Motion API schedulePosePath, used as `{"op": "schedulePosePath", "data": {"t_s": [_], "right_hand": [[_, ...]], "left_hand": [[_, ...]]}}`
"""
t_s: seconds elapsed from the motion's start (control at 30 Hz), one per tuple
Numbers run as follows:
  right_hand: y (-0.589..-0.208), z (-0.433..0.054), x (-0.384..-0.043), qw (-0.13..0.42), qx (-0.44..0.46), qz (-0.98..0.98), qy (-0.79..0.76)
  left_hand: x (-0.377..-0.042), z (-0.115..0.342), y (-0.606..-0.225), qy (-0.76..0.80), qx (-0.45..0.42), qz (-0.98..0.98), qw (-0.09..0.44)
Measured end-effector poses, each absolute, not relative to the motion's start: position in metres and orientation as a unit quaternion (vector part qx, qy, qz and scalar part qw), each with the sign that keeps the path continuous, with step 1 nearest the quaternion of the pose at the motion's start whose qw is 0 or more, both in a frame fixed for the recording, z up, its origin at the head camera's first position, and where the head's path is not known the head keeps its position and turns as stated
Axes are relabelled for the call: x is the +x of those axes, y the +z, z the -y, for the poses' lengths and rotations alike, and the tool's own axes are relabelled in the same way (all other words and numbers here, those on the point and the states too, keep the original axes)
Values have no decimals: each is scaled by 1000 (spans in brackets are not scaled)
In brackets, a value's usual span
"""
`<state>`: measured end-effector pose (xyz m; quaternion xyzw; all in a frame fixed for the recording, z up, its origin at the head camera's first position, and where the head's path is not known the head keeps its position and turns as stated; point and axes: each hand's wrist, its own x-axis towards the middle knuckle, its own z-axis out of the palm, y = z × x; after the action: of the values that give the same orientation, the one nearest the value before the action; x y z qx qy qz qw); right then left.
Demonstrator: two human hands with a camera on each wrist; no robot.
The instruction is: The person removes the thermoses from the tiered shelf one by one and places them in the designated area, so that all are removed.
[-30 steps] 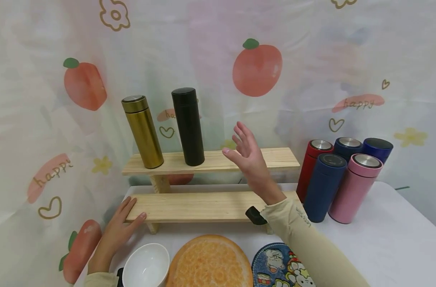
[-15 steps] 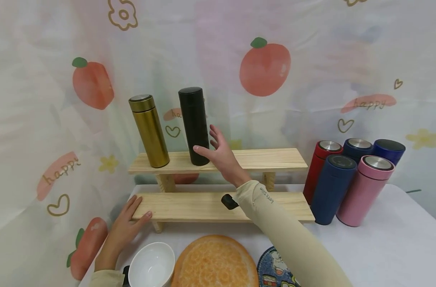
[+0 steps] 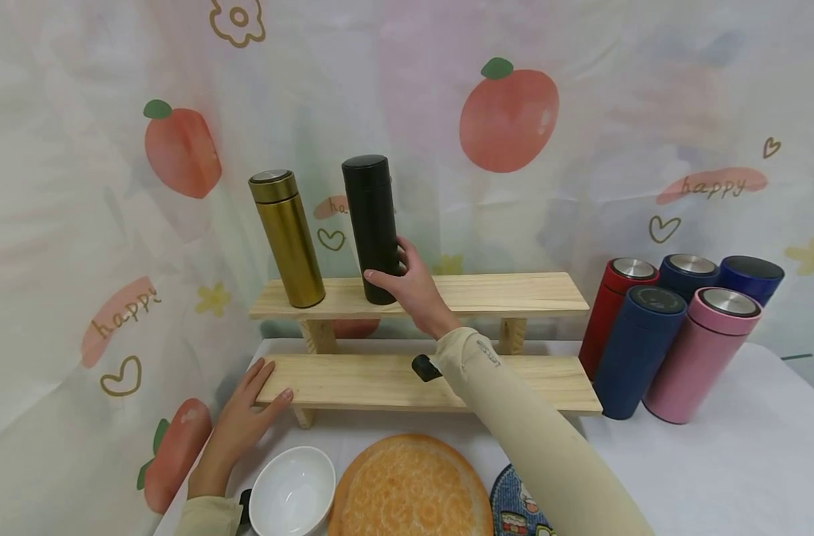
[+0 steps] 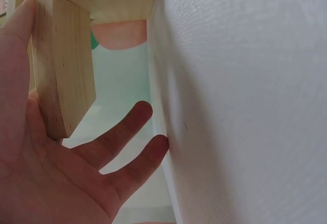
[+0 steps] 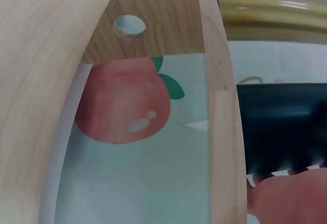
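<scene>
A black thermos bottle [image 3: 369, 212] stands on the left part of the upper wooden shelf [image 3: 507, 295]. My right hand [image 3: 415, 289] holds its lower part from the right, thumb in front and fingers behind. In the right wrist view, the fingers [image 5: 294, 191] are at the side of the black bottle [image 5: 286, 124]. To its left stands a gold thermos bottle [image 3: 289, 242]. My left hand [image 3: 242, 426] rests against the left end of the lower wooden shelf [image 3: 373, 381], thumb at the front edge. The left wrist view shows spread fingers [image 4: 135, 175] beyond the board end [image 4: 51, 81].
On the right stand a red bottle [image 3: 611, 313], a pink bottle [image 3: 704, 353], a blue bottle [image 3: 641, 350] and others behind. In front lie a white bowl [image 3: 293, 487], a round bread-patterned mat [image 3: 410, 491] and a denim-patterned round mat [image 3: 514, 502]. A patterned curtain [image 3: 434, 201] hangs behind.
My right hand has moved left from beside the black bottle and closed around its lower part. The left hand stays at the shelf end. The head view has shifted slightly.
</scene>
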<state>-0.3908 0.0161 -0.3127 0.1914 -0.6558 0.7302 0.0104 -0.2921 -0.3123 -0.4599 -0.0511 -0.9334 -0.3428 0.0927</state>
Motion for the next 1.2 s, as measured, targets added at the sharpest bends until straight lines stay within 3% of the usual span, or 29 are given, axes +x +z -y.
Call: {"op": "schedulePosePath", "data": {"t_s": [0.47,1.2], "right_hand": [[-298,-15,-398,62,159,717,676],[-288,-47,-361,73,179,716,671]], "left_hand": [[-292,301,-456,-351,-54,931,85],[-289,311,-457,-347,-51,933,76]]}}
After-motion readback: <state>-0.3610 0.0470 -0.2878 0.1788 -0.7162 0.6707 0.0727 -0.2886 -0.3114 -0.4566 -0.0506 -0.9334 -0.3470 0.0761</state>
